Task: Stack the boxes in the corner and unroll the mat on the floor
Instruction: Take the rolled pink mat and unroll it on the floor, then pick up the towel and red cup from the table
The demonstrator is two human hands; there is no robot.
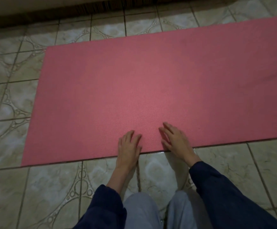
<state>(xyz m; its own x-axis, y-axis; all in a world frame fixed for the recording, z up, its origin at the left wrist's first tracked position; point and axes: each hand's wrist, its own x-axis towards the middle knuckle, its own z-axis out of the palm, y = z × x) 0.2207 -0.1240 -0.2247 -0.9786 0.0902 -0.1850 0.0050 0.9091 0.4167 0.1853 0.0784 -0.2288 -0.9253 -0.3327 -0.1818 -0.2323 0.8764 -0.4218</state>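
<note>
A pink mat [151, 83] lies flat and unrolled on the tiled floor, running off the frame at the right. My left hand [129, 145] rests palm down on the mat's near edge, fingers apart. Beside it, my right hand [175, 139] lies flat on the same edge, fingers spread and pointing up-left. Neither hand holds anything. No boxes are in view.
Patterned beige floor tiles [10, 96] surround the mat. A dark wall base or furniture edge [85, 9] runs along the top. My knees in light trousers [142, 210] are at the bottom, just short of the mat.
</note>
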